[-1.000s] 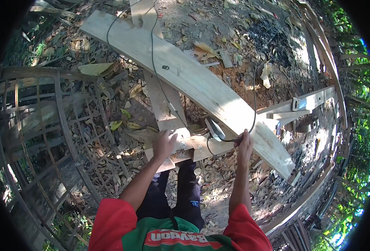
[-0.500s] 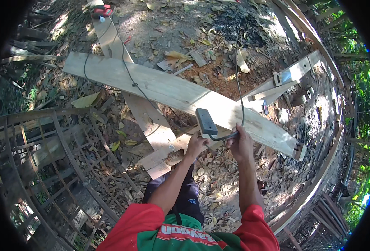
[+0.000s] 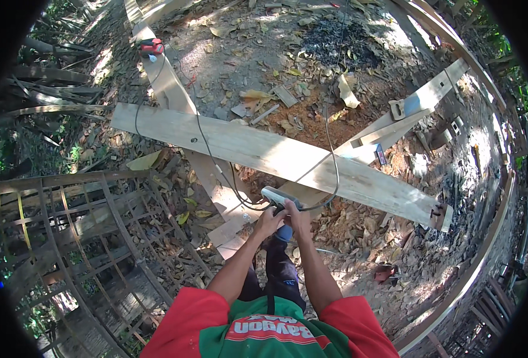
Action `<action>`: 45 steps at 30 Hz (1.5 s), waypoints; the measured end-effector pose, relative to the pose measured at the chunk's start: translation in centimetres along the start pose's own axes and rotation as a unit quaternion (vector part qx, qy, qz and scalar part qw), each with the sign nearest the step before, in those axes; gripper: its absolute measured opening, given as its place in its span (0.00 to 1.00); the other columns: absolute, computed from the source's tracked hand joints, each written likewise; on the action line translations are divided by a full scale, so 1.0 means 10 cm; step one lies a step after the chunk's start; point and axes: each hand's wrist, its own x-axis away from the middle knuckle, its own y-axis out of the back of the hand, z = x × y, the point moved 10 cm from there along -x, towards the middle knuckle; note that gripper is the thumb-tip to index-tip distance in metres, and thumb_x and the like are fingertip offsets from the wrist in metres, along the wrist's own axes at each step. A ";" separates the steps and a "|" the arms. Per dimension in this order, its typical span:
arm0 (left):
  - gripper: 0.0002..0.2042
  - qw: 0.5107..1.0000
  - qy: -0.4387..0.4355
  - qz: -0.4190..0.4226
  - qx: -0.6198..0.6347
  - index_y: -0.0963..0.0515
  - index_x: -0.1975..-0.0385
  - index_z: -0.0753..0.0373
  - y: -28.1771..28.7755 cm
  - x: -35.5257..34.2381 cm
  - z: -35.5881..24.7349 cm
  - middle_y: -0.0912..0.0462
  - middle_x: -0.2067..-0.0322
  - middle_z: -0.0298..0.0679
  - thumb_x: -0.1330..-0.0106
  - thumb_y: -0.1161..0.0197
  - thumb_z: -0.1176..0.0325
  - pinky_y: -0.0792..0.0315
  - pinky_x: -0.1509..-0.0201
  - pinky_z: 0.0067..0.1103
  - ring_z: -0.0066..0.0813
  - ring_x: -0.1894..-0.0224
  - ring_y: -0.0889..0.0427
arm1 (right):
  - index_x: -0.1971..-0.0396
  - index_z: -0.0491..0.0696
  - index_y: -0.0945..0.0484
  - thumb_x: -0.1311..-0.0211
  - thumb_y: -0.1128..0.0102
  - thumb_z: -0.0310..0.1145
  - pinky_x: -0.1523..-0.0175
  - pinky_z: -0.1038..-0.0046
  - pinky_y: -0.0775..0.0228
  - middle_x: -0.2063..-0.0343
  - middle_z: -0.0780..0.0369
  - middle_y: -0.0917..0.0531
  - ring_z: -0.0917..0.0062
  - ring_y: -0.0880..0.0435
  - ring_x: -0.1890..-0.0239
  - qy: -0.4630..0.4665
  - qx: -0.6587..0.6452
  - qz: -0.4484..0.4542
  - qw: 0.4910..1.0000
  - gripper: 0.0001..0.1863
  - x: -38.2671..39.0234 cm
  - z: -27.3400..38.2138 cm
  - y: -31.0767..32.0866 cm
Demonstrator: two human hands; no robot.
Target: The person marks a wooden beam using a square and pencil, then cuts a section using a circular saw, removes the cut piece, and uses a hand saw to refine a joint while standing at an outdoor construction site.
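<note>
Power strip (image 3: 281, 197), near end hidden by left hand (image 3: 268, 223) and right hand (image 3: 299, 220), both grips impossible to tell.

Left hand (image 3: 268, 222): over the boards at 1.0 s ago, by the strip at 0.5 s; now up against the other hand. Exact grip hidden.
Right hand (image 3: 300, 219): was gripping cable out to the right; now shifted inward, fingers on the strip's near end.
Power strip (image 3: 285, 200): socket face up at 0.5 s; now turned, pale side showing, and nearer the body.
Cable (image 3: 336, 179): rose steeply from the right hand; now hangs in a wide loop across the plank (image 3: 246, 140).
Red tool (image 3: 151, 46): out of frame at 1.0 s; now in view.
</note>
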 end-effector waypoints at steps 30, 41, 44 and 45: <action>0.24 0.997 -0.044 0.003 0.061 0.26 0.50 0.65 -2.70 1.17 1.46 0.17 0.61 0.44 0.31 0.47 0.48 0.24 0.61 0.33 0.35 0.64 0.17 | 0.49 0.43 0.25 0.43 0.38 0.48 0.65 0.73 0.22 0.57 0.56 0.21 0.69 0.16 0.69 -0.033 -0.023 0.070 0.997 0.28 -0.52 0.38 -0.14; 0.20 0.824 -0.263 -0.341 -0.368 0.30 0.58 0.69 0.28 0.38 -1.25 0.22 0.61 0.52 0.43 0.35 0.61 0.29 0.53 0.39 0.53 0.56 0.23 | 0.52 0.44 0.24 0.40 0.41 0.46 0.71 0.79 0.24 0.63 0.58 0.19 0.75 0.15 0.76 -0.034 0.024 0.096 0.995 0.23 -0.27 0.33 0.08; 0.23 0.912 -0.045 -0.058 -0.403 0.29 0.58 0.71 0.40 -0.24 -0.73 0.19 0.63 0.54 0.43 0.33 0.58 0.26 0.55 0.40 0.53 0.57 0.19 | 0.55 0.45 0.24 0.39 0.42 0.45 0.71 0.79 0.23 0.63 0.58 0.19 0.76 0.15 0.76 -0.028 0.019 0.105 0.994 0.20 -0.10 0.36 -0.12; 0.23 0.911 -0.044 -0.064 -0.406 0.29 0.58 0.71 0.50 -0.25 -0.69 0.19 0.63 0.54 0.43 0.33 0.58 0.26 0.55 0.40 0.53 0.57 0.19 | 0.55 0.45 0.24 0.39 0.42 0.45 0.71 0.79 0.23 0.63 0.58 0.19 0.76 0.15 0.76 -0.026 0.017 0.111 0.993 0.20 -0.06 0.37 -0.18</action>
